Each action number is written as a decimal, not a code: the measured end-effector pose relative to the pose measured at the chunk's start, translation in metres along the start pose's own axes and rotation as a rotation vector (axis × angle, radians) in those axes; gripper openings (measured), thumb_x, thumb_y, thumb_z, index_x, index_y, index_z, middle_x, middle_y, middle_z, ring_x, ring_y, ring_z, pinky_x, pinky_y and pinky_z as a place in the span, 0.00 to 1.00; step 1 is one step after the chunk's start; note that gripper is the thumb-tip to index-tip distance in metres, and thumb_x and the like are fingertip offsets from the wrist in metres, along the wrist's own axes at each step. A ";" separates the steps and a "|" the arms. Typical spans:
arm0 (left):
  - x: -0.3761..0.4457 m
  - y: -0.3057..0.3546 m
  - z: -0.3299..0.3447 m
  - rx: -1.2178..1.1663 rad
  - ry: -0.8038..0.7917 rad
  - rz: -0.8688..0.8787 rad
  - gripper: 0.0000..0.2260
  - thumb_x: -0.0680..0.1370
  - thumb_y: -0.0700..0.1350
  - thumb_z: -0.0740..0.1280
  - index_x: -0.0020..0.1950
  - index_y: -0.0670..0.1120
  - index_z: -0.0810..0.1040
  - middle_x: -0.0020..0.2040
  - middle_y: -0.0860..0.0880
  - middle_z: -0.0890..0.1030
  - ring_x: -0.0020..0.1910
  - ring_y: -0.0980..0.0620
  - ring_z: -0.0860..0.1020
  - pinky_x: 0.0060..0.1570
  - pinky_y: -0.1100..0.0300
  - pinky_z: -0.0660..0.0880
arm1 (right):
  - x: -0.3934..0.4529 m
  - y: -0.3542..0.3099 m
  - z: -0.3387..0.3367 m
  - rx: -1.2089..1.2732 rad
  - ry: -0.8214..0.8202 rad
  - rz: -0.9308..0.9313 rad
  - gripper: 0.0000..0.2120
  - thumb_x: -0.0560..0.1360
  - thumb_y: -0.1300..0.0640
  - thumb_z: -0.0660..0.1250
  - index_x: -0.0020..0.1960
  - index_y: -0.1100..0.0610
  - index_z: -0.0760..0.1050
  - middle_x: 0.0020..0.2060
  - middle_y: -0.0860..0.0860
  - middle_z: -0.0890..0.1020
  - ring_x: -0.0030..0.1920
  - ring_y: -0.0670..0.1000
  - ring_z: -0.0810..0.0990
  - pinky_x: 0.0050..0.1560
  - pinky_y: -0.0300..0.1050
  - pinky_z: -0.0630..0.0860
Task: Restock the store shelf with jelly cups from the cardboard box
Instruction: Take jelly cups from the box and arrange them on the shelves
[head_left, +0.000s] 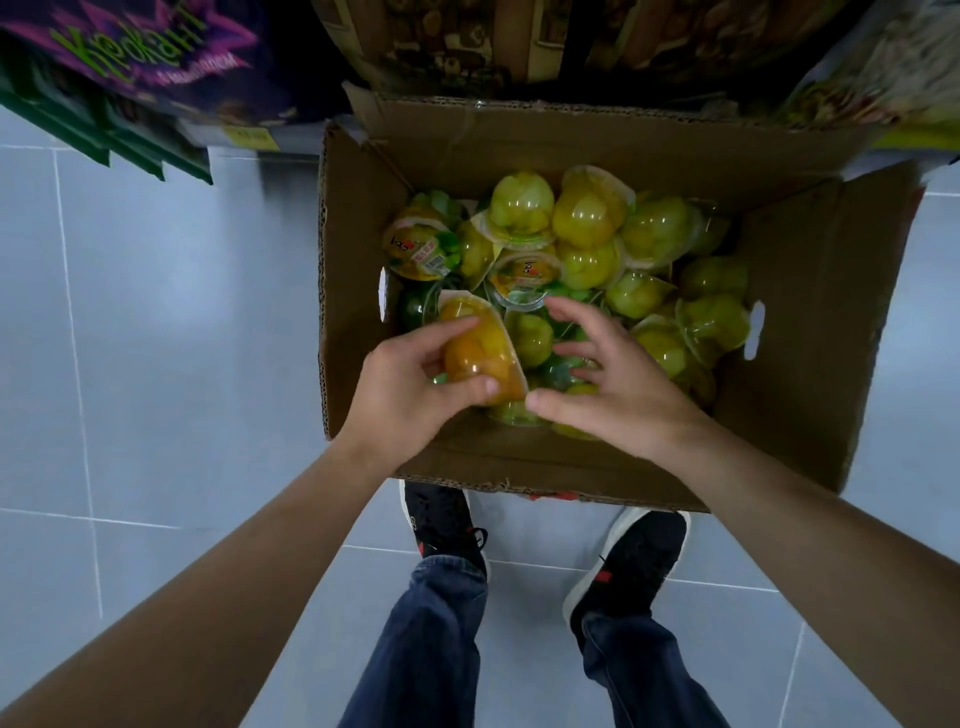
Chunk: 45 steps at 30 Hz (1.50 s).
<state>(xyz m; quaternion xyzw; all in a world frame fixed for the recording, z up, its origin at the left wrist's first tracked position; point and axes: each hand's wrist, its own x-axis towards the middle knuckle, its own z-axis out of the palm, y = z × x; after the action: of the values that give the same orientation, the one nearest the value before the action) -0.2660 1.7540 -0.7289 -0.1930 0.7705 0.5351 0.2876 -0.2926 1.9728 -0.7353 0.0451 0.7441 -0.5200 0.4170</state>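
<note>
An open cardboard box (810, 322) stands on the floor in front of me, holding several clear jelly cups (587, 228) with yellow and green fruit, piled loosely. My left hand (410, 389) grips an orange jelly cup (480, 348) over the box's near left part, thumb below and fingers above it. My right hand (608, 374) hovers beside that cup with fingers spread and slightly bent, holding nothing; its thumb tip lies close to the cup's rim.
Shelf stock hangs over the box's far side: a purple and green package (150, 57) at the top left, brown printed packs (519, 36) at the top middle. My two black shoes (540, 540) stand on grey floor tiles (130, 364) just behind the box.
</note>
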 end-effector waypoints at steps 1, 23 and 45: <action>-0.001 0.007 0.003 -0.109 -0.049 -0.008 0.29 0.70 0.39 0.78 0.69 0.49 0.75 0.62 0.54 0.80 0.61 0.59 0.79 0.59 0.63 0.76 | -0.001 -0.005 -0.004 0.044 -0.073 0.010 0.45 0.63 0.44 0.77 0.73 0.32 0.58 0.72 0.37 0.64 0.67 0.41 0.71 0.65 0.46 0.73; 0.098 -0.083 0.033 0.733 0.108 -0.049 0.45 0.71 0.53 0.77 0.80 0.59 0.52 0.81 0.47 0.53 0.78 0.40 0.55 0.74 0.45 0.59 | 0.032 0.067 -0.008 -0.181 0.161 0.121 0.46 0.65 0.52 0.81 0.75 0.40 0.60 0.64 0.41 0.65 0.65 0.47 0.68 0.59 0.40 0.70; -0.025 0.032 -0.023 0.172 0.209 0.117 0.46 0.59 0.58 0.81 0.75 0.58 0.66 0.64 0.54 0.78 0.60 0.54 0.79 0.62 0.52 0.77 | -0.071 -0.042 -0.013 -0.180 0.286 0.150 0.47 0.64 0.51 0.81 0.76 0.41 0.59 0.70 0.46 0.66 0.67 0.49 0.70 0.67 0.44 0.70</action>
<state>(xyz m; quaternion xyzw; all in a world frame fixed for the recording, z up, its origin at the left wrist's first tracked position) -0.2719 1.7429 -0.6842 -0.1771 0.8492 0.4599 0.1895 -0.2757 1.9900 -0.6556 0.1365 0.8338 -0.4069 0.3471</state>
